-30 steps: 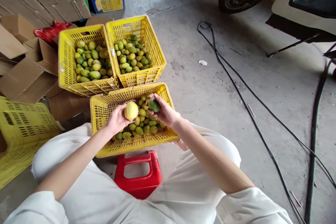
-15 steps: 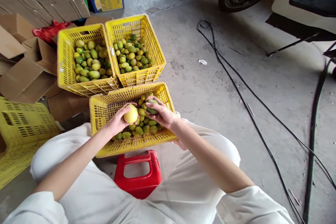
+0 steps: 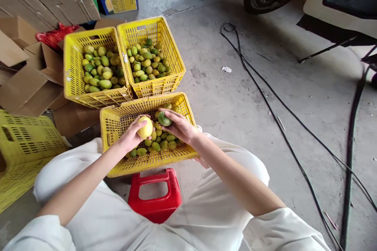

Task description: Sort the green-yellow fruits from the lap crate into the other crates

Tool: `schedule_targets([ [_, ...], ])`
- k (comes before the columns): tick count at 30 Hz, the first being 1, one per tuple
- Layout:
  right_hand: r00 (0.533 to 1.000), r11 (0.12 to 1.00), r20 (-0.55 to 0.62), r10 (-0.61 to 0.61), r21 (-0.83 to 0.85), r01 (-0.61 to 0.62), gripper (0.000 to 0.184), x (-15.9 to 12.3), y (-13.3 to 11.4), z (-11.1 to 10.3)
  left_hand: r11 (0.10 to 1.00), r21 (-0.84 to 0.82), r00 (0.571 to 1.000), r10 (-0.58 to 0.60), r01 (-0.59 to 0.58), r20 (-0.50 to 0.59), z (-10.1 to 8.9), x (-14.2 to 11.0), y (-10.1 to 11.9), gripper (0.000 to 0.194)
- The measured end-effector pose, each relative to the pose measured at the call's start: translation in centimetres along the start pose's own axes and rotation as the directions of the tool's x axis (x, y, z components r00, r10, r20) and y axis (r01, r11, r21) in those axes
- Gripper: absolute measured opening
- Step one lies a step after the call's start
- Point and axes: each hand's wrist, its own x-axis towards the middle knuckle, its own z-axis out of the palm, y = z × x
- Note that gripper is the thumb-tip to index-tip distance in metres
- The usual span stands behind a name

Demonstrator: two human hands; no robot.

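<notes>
And here the left hand (image 3: 133,134) is curling partway closed around a pale yellow fruit (image 3: 145,127), holding it above the near crate (image 3: 113,131). At its three o'clock, the right hand (image 3: 181,128) is gripping a dark green fruit (image 3: 164,118) with bent fingers, its palm angled inward! The two fruits are hovering close together but apart, and more green and yellow fruits (image 3: 163,145) are lying below them in the near crate.

Now around that crate: the far left crate (image 3: 70,68) is sitting at eleven o'clock and the far right crate (image 3: 173,49) at twelve, both holding similar fruit. A red stool (image 3: 157,202) is standing at six, between white-clad legs (image 3: 218,180). Another yellow crate (image 3: 32,135) is resting at nine, cardboard boxes (image 3: 28,88) are lying at ten, black cables (image 3: 275,115) are running across the floor (image 3: 212,102) at three, and a parked vehicle (image 3: 338,4) is standing at two.
</notes>
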Motion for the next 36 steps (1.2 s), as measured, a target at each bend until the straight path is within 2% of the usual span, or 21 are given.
schedule_targets([
  [2,1.0,1.0,-0.011,0.0,-0.01,0.0,0.018,-0.1,0.1,0.0,1.0,-0.011,0.999,0.004,-0.004,-0.039,0.1,0.0,0.1,0.044],
  [6,1.0,0.999,0.0,0.007,0.036,-0.007,0.01,0.0,-0.1,0.0,0.991,-0.12,0.993,-0.078,0.066,-0.094,0.7,-0.1,0.5,0.039],
  [10,0.996,0.989,0.081,0.036,0.142,-0.047,0.02,0.4,-0.3,-0.1,0.976,-0.202,0.977,-0.115,0.079,-0.177,1.2,-0.1,0.6,0.042],
  [12,0.997,0.986,0.067,0.024,0.162,-0.035,0.022,0.4,-0.2,-0.1,0.979,-0.189,0.976,-0.108,0.072,-0.189,1.2,0.0,0.5,0.038],
  [15,1.0,0.992,0.021,0.002,0.129,-0.005,0.019,0.2,-0.2,0.2,0.99,-0.13,0.986,-0.067,0.048,-0.152,0.7,0.0,0.1,0.028],
  [19,0.999,0.998,-0.026,0.042,0.038,-0.041,0.038,-0.4,-0.1,0.5,0.999,-0.04,0.995,-0.016,0.012,-0.095,0.0,0.2,-0.6,0.039],
  [22,0.997,0.999,-0.066,0.034,0.019,-0.032,0.043,-0.4,-0.1,0.5,0.999,-0.027,0.988,-0.036,0.032,-0.149,-0.3,0.3,-1.1,0.041],
  [25,0.995,0.999,-0.099,0.007,0.037,-0.004,0.033,-0.2,-0.3,0.3,0.996,-0.059,0.977,-0.076,0.066,-0.2,-0.1,0.2,-0.9,0.033],
  [29,0.997,0.992,0.019,0.069,0.109,-0.071,0.013,-0.2,-0.8,0.3,0.983,-0.162,0.969,-0.121,0.087,-0.216,0.7,0.1,-0.3,0.024],
  [33,0.989,0.98,0.12,0.089,0.169,-0.109,0.025,-0.4,-1.2,0.5,0.977,-0.197,0.976,-0.12,0.083,-0.181,0.9,0.1,-0.4,0.022],
  [36,0.993,0.986,0.105,0.05,0.15,-0.065,0.029,-0.5,-1.2,0.6,0.985,-0.159,0.983,-0.088,0.062,-0.162,0.6,0.1,-0.7,0.023],
])
